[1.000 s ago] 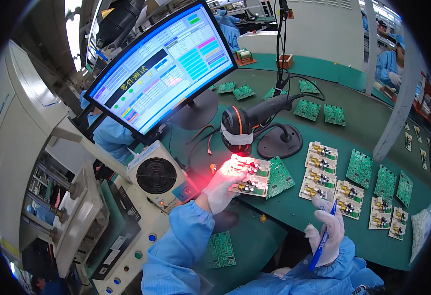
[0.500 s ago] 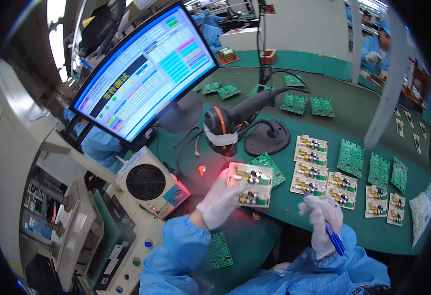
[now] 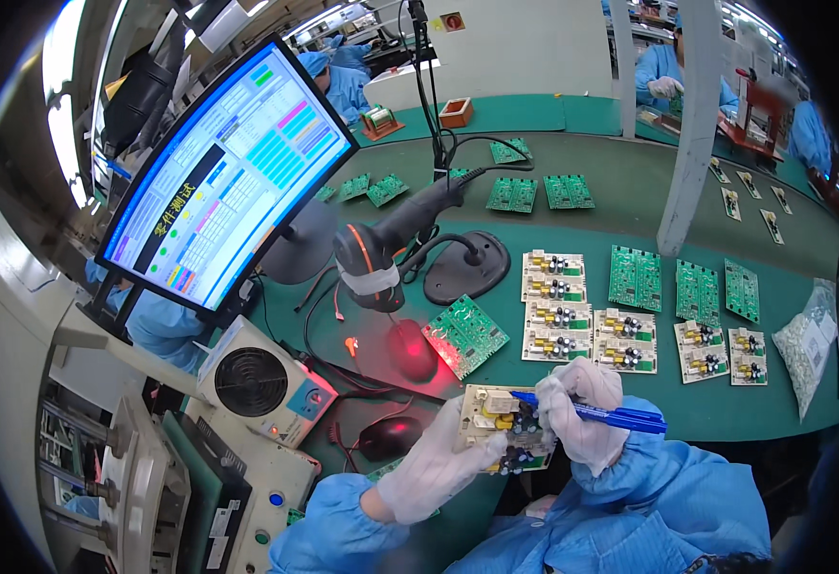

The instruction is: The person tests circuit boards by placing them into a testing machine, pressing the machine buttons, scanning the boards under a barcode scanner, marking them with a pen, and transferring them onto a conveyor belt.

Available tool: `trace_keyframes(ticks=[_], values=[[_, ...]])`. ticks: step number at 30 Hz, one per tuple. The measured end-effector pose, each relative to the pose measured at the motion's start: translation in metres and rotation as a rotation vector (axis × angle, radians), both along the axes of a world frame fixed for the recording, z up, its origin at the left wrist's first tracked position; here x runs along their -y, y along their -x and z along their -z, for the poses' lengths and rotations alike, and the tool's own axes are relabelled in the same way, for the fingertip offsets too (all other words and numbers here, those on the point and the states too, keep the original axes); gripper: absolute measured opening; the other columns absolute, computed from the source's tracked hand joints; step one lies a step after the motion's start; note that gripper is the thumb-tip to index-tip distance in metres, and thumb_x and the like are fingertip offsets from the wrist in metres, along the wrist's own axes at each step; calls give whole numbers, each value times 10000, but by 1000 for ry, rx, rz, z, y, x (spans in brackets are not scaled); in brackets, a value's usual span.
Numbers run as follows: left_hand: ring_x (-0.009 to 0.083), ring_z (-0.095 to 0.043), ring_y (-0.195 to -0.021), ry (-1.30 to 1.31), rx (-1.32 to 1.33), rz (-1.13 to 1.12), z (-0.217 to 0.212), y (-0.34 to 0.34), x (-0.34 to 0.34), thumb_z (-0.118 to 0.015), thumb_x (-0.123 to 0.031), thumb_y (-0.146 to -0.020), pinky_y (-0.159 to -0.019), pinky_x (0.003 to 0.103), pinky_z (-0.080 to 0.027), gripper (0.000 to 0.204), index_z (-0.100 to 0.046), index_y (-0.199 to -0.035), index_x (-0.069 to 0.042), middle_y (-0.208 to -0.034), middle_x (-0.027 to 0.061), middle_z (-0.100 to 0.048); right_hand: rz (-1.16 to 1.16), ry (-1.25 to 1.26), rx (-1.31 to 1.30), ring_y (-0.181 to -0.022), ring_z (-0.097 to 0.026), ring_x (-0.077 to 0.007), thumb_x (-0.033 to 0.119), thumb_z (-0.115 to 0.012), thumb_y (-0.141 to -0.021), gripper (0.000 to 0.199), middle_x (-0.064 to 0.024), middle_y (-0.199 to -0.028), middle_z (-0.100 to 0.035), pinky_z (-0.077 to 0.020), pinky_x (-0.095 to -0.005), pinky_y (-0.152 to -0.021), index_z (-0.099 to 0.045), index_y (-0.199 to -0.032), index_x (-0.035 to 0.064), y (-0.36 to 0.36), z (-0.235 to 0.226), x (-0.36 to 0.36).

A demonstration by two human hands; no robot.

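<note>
In its white glove, my left hand is closed on the left edge of a circuit board, component side up, with yellow and black parts on it. My right hand, also gloved, grips a blue marker pen. The pen's tip points left and reaches the upper part of the held board; whether it touches is too small to tell. Just beyond lies a green circuit board, under the red light of a barcode scanner on a stand.
Several populated boards and green boards lie in groups on the right, beside a clear bag of small pale pieces. To the left stand a monitor, a fan-fronted box and a black mouse. Co-workers sit beyond.
My left hand has brought the board from under the scanner down toward me. My right hand has moved in beside it and turned the marker pen onto the board. The view has shifted.
</note>
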State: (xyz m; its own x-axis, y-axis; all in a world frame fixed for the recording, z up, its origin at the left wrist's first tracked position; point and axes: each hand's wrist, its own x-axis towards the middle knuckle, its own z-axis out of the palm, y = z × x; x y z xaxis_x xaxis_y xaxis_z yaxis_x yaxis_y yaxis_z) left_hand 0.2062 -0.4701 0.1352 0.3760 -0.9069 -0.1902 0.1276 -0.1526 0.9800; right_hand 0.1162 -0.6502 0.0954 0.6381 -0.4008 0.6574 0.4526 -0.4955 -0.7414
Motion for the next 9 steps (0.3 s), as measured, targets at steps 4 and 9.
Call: trace_keyframes(ticks=[4, 9], values=[[169, -492, -1193, -7, 45, -2, -1, 3, -3, -510, -270, -1014, -1000, 339, -423, 560, -265, -1394, 60, -1314, 132, -485, 26, 53, -29, -519, -614, -216, -1, -617, -801, 106, -73, -660, -620, -477, -338, -499, -541, -735, 32, 6, -2, -2], [181, -450, -1248, 202, -103, -75, 11, 6, -2, -533, -299, -1005, -1055, 356, -381, 594, -264, -1410, 43, -1373, 144, -442, 7, -106, 70, -488, -597, -174, 40, -613, -866, 157, -39, -637, -633, -474, -305, -466, -524, -739, 68, 27, 8, -13]])
